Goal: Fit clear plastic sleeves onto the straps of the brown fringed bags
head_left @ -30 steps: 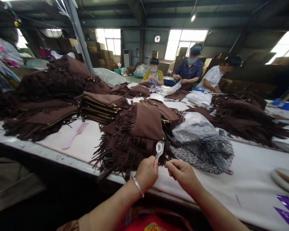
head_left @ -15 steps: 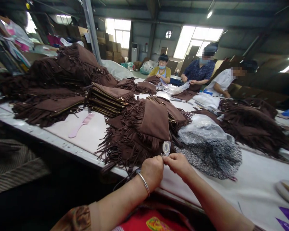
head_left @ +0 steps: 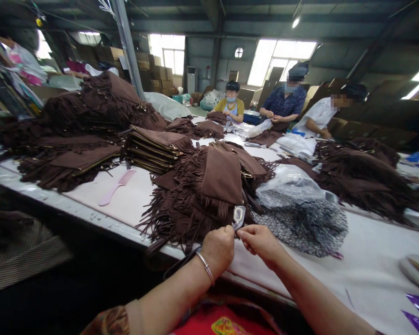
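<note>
Your left hand (head_left: 218, 249) is closed, thumb and finger pinching the lower end of a small clear-wrapped piece (head_left: 239, 217), which stands up in front of a brown fringed bag (head_left: 221, 174). Your right hand (head_left: 260, 243) is curled with its fingertips just beside that lower end; whether they pinch anything or sit slightly apart, I cannot tell. A bangle (head_left: 206, 268) circles your left wrist. Ahead of your hands, the fringed bag lies on the table (head_left: 373, 256), its strips spread toward the left. Just right of it sits a speckled cloth (head_left: 303, 228), partly under a clear plastic bag (head_left: 288, 179). A pink comb (head_left: 117, 187) lies to the left, near a stack of brown bags (head_left: 152, 151). Three co-workers (head_left: 282, 104) are across the table.
</note>
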`<state>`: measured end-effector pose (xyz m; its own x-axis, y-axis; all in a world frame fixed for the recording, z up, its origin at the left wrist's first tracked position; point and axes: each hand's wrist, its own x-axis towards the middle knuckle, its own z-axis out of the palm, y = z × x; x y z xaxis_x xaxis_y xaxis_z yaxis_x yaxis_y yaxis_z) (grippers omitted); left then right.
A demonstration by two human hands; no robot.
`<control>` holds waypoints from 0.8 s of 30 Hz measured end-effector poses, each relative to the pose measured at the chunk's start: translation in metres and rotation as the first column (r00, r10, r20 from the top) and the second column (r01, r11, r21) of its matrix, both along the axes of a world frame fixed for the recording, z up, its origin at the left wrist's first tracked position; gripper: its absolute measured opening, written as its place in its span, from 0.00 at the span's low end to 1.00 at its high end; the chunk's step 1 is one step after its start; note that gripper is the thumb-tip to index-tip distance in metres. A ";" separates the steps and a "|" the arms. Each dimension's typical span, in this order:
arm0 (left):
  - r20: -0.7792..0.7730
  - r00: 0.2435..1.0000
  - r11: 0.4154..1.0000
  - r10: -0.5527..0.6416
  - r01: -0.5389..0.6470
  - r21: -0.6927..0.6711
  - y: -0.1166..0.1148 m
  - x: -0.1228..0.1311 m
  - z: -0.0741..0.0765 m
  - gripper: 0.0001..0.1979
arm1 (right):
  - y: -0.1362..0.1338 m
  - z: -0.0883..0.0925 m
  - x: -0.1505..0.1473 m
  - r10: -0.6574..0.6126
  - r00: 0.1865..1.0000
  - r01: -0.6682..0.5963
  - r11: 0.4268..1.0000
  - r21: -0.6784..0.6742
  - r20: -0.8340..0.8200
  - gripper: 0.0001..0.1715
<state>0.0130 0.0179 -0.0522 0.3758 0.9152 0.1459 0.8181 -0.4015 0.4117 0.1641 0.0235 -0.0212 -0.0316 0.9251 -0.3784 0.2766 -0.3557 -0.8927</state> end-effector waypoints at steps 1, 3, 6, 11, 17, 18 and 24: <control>0.031 1.000 1.000 0.005 -0.004 -0.008 0.000 0.001 0.001 0.11 | -0.001 -0.001 0.001 -0.006 1.000 0.006 1.000 0.005 -0.005 0.15; 0.149 0.988 0.999 0.030 -0.025 -0.036 0.000 0.002 0.003 0.11 | -0.001 -0.003 0.002 -0.022 0.997 0.022 1.000 -0.008 -0.076 0.15; 0.413 0.906 0.987 0.090 -0.025 -0.161 -0.001 0.003 0.009 0.14 | -0.001 -0.007 0.003 -0.050 0.970 0.036 0.997 -0.061 -0.236 0.18; 0.701 0.598 0.790 0.388 0.176 -0.587 -0.003 0.002 0.014 0.14 | -0.004 -0.014 0.000 -0.082 0.932 0.067 0.996 -0.055 -0.354 0.21; 0.705 0.202 0.481 0.680 0.602 -0.637 -0.006 -0.006 0.017 0.09 | -0.005 -0.021 -0.003 0.001 0.869 0.085 0.985 0.151 -0.494 0.16; 0.678 0.146 0.433 0.720 0.670 -0.604 -0.006 -0.007 0.016 0.09 | -0.003 -0.023 -0.002 0.014 0.868 0.085 0.981 0.177 -0.496 0.15; 0.490 -0.050 0.215 0.870 0.933 -0.287 -0.009 -0.007 0.013 0.07 | 0.006 -0.032 -0.007 0.053 0.780 0.039 0.990 0.133 -0.623 0.16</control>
